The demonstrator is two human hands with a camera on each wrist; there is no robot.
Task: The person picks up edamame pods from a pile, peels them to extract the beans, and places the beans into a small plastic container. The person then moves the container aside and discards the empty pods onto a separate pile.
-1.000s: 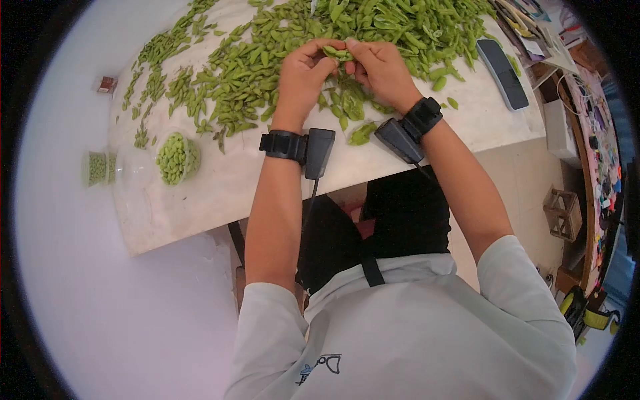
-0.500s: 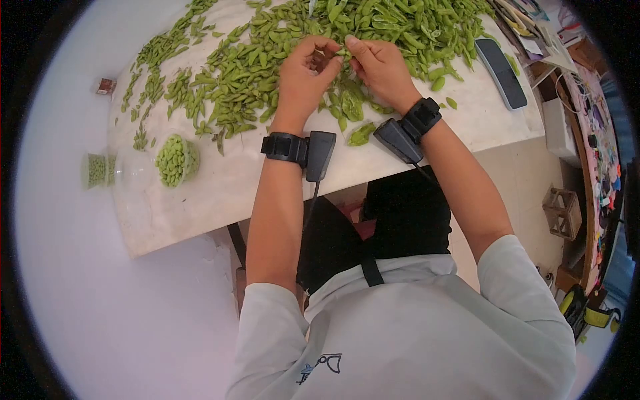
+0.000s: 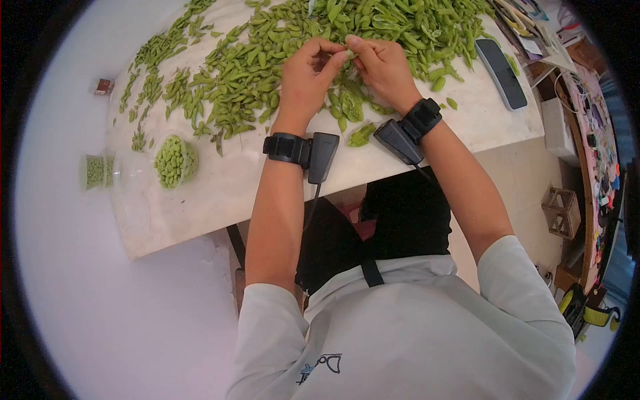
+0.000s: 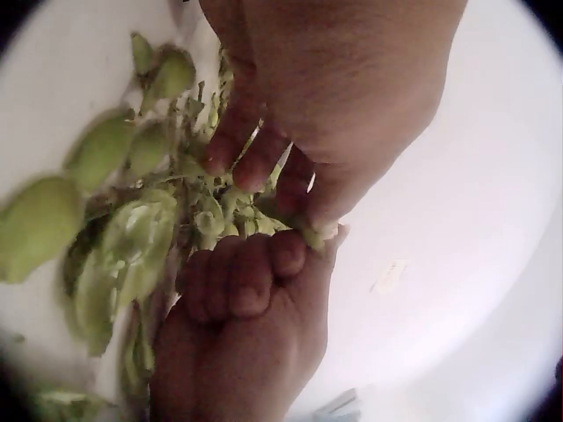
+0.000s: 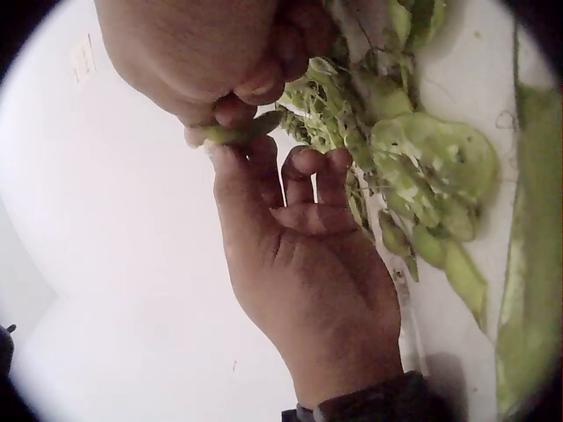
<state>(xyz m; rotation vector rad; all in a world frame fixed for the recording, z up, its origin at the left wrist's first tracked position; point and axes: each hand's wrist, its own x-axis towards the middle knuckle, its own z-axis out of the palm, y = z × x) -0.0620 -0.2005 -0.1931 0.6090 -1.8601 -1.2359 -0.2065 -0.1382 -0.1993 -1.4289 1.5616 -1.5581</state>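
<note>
Pod: a single green pod (image 5: 233,134) sat where the two hands met, pinched at the fingertips.
Left hand: this hand (image 3: 309,77) held the pod between thumb and forefinger, its other fingers loosely bent and spaced apart.
Right hand: this hand (image 3: 385,70) pinched the pod too, thumb to forefinger, the remaining fingers tucked towards the palm; whether a bean lay under the pinch was hidden.
Thumb work: the step, apparently shelling, called for steady pressure along the seam rather than a hard twist, with the left fingers cupped beneath to catch beans.
Bean cup: the clear cup (image 3: 194,162) of shelled beans (image 3: 171,160) stood left of the left hand and nearer the body; a low, short carry seemed safest.
Whole pods: a spread of pods (image 3: 243,87) lay left of and beyond the left hand.
Split shells: some shells (image 5: 431,167) lay beneath the hands, best kept out of the cup.
</note>
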